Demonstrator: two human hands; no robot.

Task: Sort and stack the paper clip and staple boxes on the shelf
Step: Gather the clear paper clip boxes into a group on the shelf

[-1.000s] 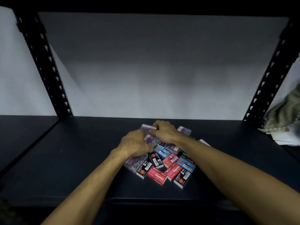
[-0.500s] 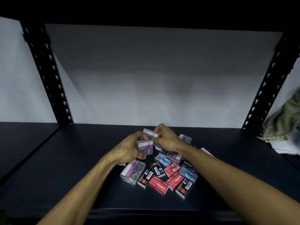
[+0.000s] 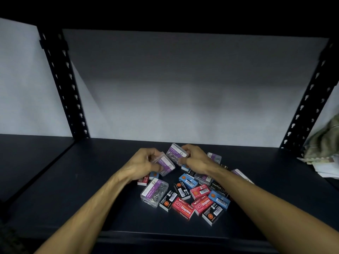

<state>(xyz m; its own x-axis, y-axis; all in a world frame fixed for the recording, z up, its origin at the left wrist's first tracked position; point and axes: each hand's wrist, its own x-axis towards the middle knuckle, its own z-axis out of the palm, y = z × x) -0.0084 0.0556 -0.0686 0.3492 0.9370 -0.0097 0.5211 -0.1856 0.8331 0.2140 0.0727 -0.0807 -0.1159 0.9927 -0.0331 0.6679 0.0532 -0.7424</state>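
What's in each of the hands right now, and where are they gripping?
Left hand holds one clear paper clip box by its left end; right hand holds another paper clip box by its right end, both above the pile.

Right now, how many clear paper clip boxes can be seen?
At least 4: one in the left hand at, one in the right hand at, one lying front-left, one behind the right hand. Others may be hidden.
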